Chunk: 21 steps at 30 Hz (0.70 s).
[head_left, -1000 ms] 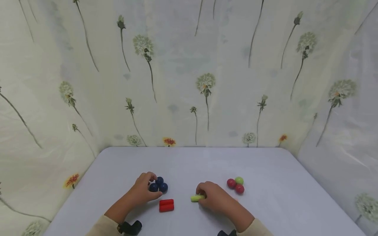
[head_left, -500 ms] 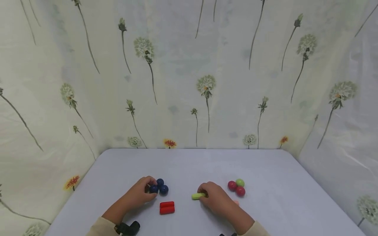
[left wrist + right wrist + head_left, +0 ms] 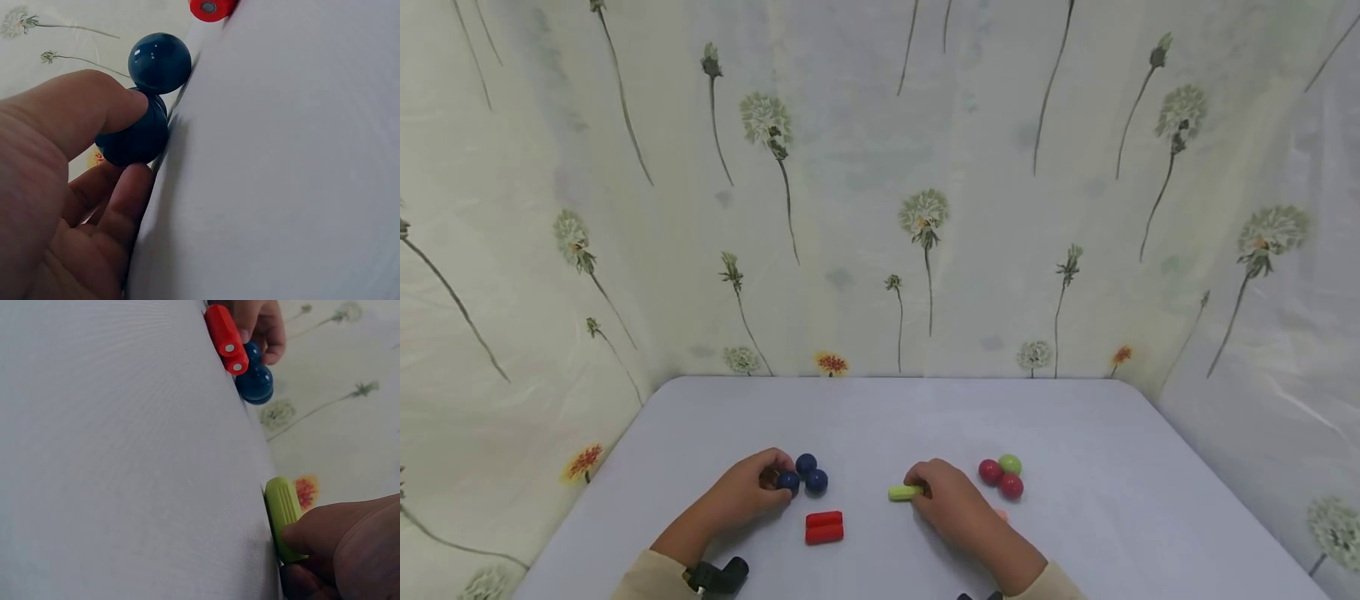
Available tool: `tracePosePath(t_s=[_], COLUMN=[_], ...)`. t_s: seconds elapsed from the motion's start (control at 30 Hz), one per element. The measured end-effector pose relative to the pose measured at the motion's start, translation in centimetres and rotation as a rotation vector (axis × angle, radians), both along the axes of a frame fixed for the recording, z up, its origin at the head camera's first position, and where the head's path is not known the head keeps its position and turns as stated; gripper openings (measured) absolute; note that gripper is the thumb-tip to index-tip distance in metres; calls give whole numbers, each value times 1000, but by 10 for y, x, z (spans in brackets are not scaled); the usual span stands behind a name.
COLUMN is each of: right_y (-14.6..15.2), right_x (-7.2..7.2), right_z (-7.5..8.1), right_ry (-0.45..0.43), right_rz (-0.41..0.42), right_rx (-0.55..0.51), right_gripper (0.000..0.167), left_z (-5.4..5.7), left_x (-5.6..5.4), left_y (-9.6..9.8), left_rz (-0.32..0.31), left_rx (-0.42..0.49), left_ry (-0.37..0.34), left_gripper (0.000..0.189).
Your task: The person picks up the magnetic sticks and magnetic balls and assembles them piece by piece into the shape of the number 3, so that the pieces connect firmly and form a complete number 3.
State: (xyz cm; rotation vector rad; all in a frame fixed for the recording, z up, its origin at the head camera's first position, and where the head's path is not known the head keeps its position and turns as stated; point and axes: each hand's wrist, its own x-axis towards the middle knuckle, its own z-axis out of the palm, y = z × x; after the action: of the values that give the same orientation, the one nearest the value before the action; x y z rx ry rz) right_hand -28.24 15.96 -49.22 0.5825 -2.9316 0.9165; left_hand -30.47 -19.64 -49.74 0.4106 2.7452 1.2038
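My left hand pinches a dark blue ball between thumb and fingertips, low over the white table. Two more blue balls, one behind and one to the right, sit close beside it. In the left wrist view the thumb lies over the gripped ball. My right hand pinches the right end of a yellow-green ridged rod at table level; that end is hidden by the fingers. Two red rods lie side by side between the hands, with round metallic ends in the wrist views.
Right of my right hand, two red balls and a light green ball touch in a cluster. Something pink is mostly hidden behind the right wrist. A flower-patterned curtain borders the white table.
My left hand has closed its fingers on the leftmost blue ball and shifted it slightly left of the other two. The right hand has moved the green rod slightly away from me.
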Motion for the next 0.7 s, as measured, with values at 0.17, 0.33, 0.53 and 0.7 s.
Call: tracePosePath(t_s=[0.17, 0.33, 0.53, 0.7], right_y=[0, 1, 2, 1], right_x=[0, 1, -1, -2], right_z=[0, 0, 2, 0], right_ry=[9, 26, 20, 3], right_rz=[7, 11, 12, 7], right_rx=[3, 25, 26, 21], right_gripper=[17, 17, 17, 17], left_z=[-2, -3, 2, 7], left_x=[-2, -4, -5, -4], left_y=[1, 4, 7, 9], left_rz=[28, 71, 139, 158], left_rx=[0, 6, 23, 26], left_ry=[3, 4, -1, 1], left_gripper=[32, 31, 28, 29])
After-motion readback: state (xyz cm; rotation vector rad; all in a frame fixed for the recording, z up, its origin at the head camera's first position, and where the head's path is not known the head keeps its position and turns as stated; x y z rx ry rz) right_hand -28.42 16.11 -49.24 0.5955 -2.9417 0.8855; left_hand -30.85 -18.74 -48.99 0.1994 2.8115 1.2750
